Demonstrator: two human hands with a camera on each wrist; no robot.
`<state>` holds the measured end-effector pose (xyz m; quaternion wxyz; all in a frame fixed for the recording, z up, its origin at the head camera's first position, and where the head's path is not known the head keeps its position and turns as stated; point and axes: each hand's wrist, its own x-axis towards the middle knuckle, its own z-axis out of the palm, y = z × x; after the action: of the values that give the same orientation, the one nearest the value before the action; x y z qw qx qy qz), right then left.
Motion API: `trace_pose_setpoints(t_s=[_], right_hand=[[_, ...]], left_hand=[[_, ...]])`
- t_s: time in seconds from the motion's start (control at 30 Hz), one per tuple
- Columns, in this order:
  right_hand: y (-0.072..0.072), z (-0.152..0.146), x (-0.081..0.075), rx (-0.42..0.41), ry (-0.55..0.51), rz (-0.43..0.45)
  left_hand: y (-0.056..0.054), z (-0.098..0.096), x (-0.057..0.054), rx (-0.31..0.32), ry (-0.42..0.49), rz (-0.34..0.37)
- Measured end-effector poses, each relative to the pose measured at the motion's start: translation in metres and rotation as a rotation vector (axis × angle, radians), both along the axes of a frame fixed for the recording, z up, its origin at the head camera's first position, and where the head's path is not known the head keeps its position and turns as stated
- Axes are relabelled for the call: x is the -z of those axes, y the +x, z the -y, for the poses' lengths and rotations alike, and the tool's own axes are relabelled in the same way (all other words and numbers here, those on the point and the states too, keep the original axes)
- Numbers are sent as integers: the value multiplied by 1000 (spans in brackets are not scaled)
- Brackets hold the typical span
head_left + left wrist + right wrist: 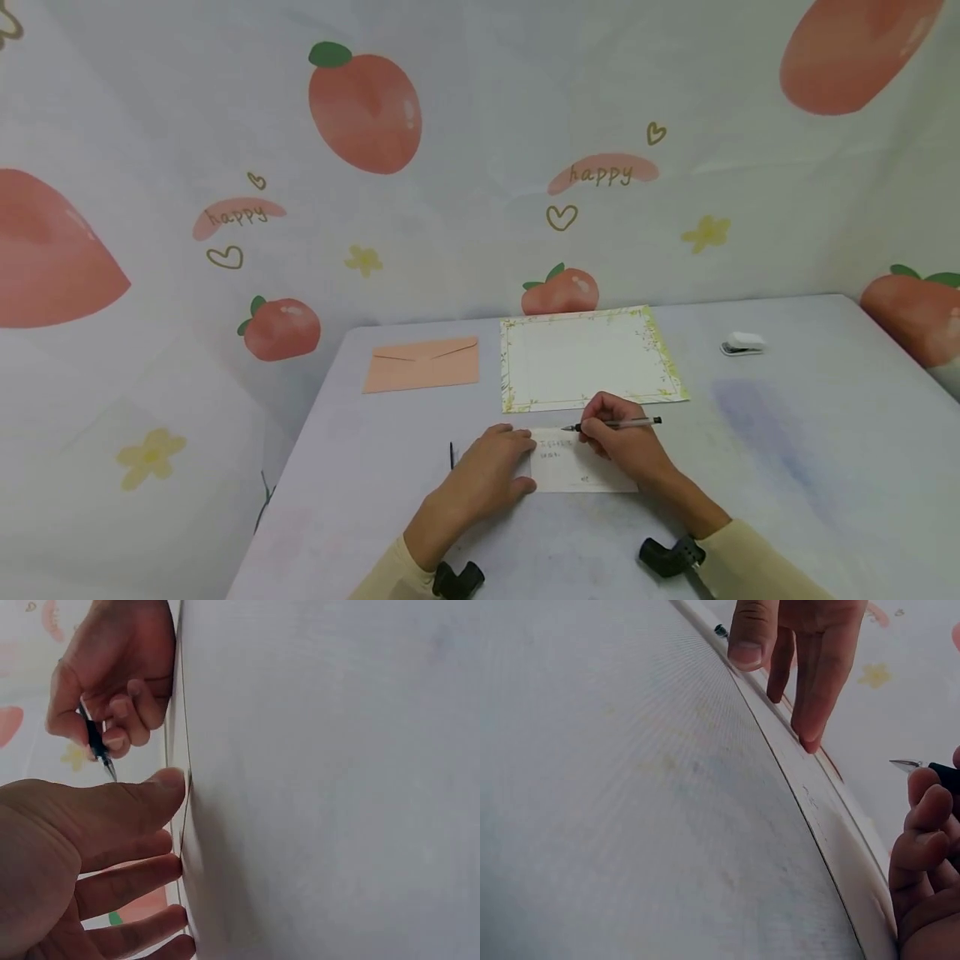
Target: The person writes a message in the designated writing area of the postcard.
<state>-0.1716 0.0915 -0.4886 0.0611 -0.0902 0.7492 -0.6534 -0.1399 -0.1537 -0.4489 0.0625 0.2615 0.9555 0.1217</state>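
Observation:
A small white sheet of paper (581, 468) with a few short lines of handwriting lies on the table before me. My left hand (489, 468) rests at its left edge, fingers spread and relaxed, thumb near the lower corner. In my right hand (628, 440) I grip a pen (633, 422) with a clear barrel and dark grip, its metal tip pointing left over the paper's top edge. The right wrist view shows the pen tip (906, 763) raised off the paper. Beside the left hand lies a thin black item (452, 455), partly hidden.
Behind the paper lies a larger white sheet with a yellow-green floral border (588, 358). An orange-pink envelope (426, 371) is at the back left, a small white stapler (744, 342) at the back right. A fruit-printed curtain (465, 167) hangs behind the table (795, 517).

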Motion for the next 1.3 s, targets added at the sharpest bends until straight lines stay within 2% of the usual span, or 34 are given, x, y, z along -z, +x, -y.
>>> trace_pose_setpoints(t_s=[0.13,0.23,0.43,0.57,0.7,0.8,0.93,1.07,1.2,1.3], right_hand=[[-1,1,-3,-24,3,-9],[-1,1,-7,-41,1,-9],[3,-16,-18,-64,-17,14],[10,-38,-23,-61,-37,45],[22,-66,-27,-99,-118,58],[31,-88,-26,-174,-224,72],[40,-113,-20,-269,-351,128],[48,-132,-12,-339,-442,183],[53,-143,-5,-368,-478,230],[55,-147,-1,-387,-494,253]], left_hand=[[0,7,-3,18,47,-2],[0,17,-8,16,133,41],[2,48,-25,-26,419,253],[8,76,-35,-26,602,383],[16,106,-43,-70,744,499],[24,129,-48,-129,836,572],[33,158,-45,-175,918,642],[38,181,-35,-185,976,709],[40,193,-25,-221,1068,797],[38,196,-19,-257,1120,843]])
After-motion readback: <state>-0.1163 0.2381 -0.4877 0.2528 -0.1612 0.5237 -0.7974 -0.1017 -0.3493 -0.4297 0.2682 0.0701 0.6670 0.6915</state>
